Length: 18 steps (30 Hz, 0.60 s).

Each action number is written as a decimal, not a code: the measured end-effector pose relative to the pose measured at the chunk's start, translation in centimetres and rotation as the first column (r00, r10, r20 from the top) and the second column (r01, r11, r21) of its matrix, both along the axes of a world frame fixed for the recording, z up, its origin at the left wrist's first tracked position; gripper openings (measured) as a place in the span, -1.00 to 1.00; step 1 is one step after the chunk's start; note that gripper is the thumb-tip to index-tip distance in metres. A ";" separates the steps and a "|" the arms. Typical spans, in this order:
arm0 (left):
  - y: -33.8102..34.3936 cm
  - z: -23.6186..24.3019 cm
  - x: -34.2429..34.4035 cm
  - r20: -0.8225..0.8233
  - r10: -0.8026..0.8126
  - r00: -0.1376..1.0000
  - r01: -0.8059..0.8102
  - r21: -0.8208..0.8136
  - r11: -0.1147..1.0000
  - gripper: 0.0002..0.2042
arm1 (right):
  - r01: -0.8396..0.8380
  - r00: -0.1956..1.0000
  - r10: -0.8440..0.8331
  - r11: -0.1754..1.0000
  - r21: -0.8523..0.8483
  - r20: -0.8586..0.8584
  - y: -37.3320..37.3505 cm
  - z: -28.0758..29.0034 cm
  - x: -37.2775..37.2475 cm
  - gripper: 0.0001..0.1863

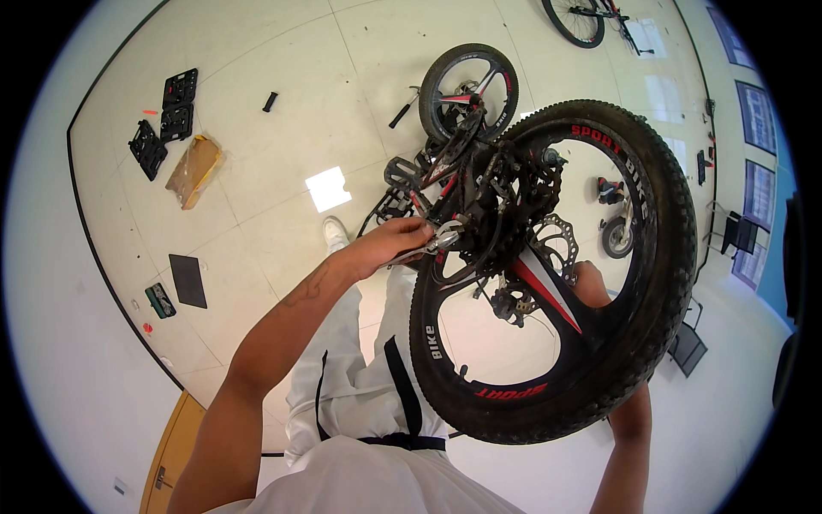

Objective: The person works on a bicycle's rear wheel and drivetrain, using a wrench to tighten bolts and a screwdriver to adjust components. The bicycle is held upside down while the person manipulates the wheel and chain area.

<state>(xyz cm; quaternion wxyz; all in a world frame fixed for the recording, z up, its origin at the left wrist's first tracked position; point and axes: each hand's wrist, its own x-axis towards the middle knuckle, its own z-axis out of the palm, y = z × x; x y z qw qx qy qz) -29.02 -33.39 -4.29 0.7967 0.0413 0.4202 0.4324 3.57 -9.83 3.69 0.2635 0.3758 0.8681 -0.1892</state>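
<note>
A bicycle wheel (pixel 676 206) with a knobby black tyre and broad black spokes marked in red and white stands tilted close in front of me, attached to the bicycle's rear end. My left hand (pixel 396 242) is closed around silver pliers (pixel 445 235), whose jaws reach the dark, greasy parts at the wheel's hub. Through an opening between the spokes I see my right hand (pixel 591 286), closed beside the disc brake rotor (pixel 558 244). The spoke hides part of it, and what its fingers hold cannot be made out. The chainrings and derailleur (pixel 514 176) sit between wheel and frame.
Beyond lies the bicycle's other wheel (pixel 432 81), with a hammer-like tool (pixel 402 115) beside it. Open black tool cases (pixel 178 107), a cardboard box (pixel 195 171) and a dark flat panel (pixel 188 281) lie left on the tiles. Another bicycle (pixel 575 21) and a chair (pixel 687 347) are farther off.
</note>
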 end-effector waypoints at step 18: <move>-0.3 -2.2 0.3 0.028 0.004 1.000 -0.005 0.044 0.999 -0.75 | 0.026 0.999 -0.025 0.999 -0.022 0.031 0.3 -0.1 0.0 -0.79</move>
